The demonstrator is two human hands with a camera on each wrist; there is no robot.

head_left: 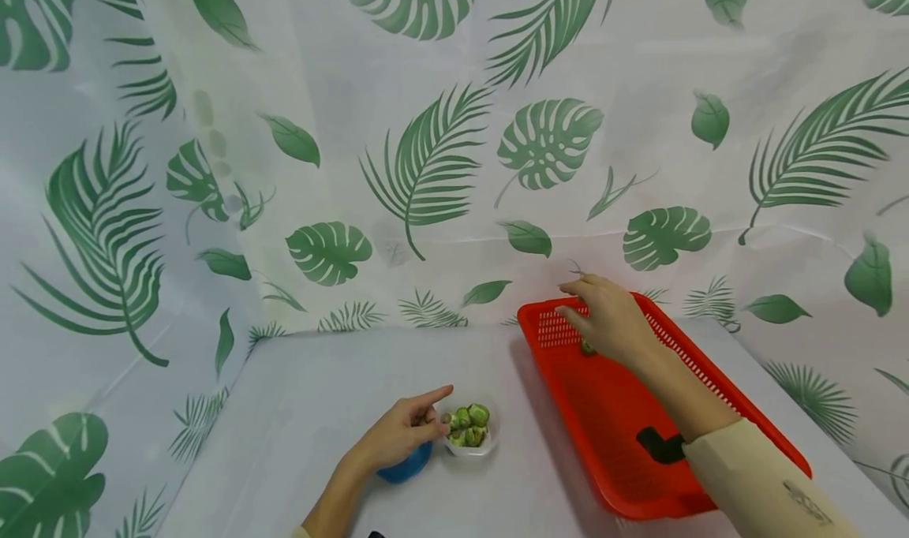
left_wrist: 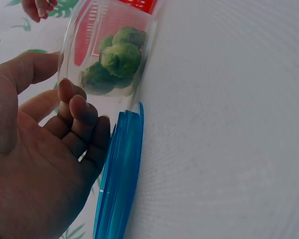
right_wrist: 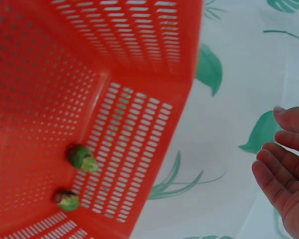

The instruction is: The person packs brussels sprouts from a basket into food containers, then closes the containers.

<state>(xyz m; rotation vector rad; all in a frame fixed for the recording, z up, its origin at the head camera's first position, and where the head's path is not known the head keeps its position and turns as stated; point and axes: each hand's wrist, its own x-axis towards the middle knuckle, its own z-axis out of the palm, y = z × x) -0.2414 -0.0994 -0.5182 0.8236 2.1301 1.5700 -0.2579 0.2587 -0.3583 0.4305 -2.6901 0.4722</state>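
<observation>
The left hand (head_left: 401, 435) is pointing its index finger past a clear container (head_left: 472, 450), the other fingers bending loosely and gripping nothing — whether the thumb is touching the rim, I cannot tell. Brussels sprouts (head_left: 467, 425) are sitting in that container, just beyond these fingertips, while a blue lid (left_wrist: 120, 174) is lying just beside the little finger. The right hand (head_left: 604, 317) is hovering over the far end of a red basket (head_left: 604, 443), its relaxed fingers parting from the thumb — holding nothing. Two loose sprouts (right_wrist: 81, 158) are lying in the basket, below those fingers.
</observation>
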